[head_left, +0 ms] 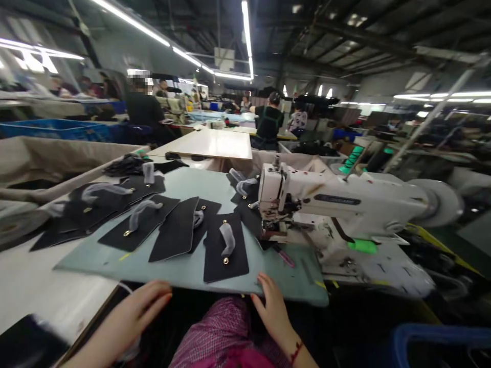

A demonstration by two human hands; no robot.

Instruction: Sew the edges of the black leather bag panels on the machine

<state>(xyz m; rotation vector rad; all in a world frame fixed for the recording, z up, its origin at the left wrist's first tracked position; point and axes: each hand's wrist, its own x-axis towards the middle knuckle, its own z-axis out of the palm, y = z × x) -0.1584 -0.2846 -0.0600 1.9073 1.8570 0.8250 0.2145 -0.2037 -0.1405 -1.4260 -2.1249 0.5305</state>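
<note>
While we sit at the sewing table, our right hand (273, 306) rests on the near edge of the pale green mat (184, 271). Its fingers are loosely spread, the tips touch the rim, and it holds nothing. Our left hand (134, 314) hangs open lower and to the left, just off the same edge. Its fingers are stretched forward and it is empty too; we cannot tell whether it touches the table (46, 286).

The nearest black panel (215, 258) lies flat on the mat just beyond our right hand, roughly between both hands. A grey wrapped handle (227, 239) runs along its middle, with a brass stud at the near end. More panels (169, 232) of the same kind fan out to the left across the mat and overlap one another.

To the right stands the white sewing machine (345, 202), its head over the mat's far right part, with a few panels beside and behind it. A small pink tool (286, 257) lies on the mat near the machine.

Pink checked cloth (218, 327) covers our lap, and a blue bin (433, 340) shows at the lower right. Farther back a person (268, 122) works with their back to us.
</note>
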